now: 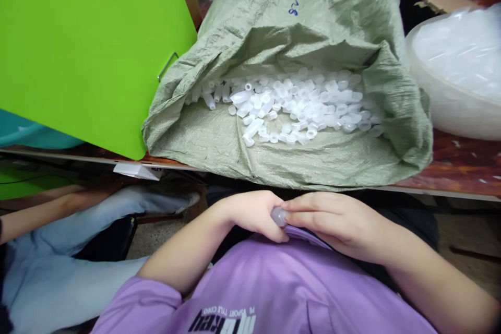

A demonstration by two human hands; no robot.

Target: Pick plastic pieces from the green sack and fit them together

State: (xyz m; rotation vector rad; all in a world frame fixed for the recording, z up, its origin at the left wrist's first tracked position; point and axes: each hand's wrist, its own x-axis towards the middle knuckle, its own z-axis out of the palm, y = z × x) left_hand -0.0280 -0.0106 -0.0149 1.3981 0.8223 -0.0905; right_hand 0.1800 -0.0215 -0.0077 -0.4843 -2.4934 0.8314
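Note:
My left hand [258,214] is closed around a small translucent plastic piece [279,216], held low in front of the purple shirt. From the other side, the fingertips of my right hand [336,222] press together on the same piece. Most of it is hidden by the fingers, so its full shape cannot be made out. Just beyond the hands, a pale green woven sack [313,164] lies with its mouth facing me. Inside the mouth is a heap of small translucent plastic tubes [301,102], some lying singly near the front.
A bright green board [86,47] with a metal handle stands left of the sack, above a teal basin [39,135]. To the right, a white tub [442,91] holds clear plastic pieces. The table edge [457,191] runs before me. Another person's jeans-clad leg [78,276] is at left.

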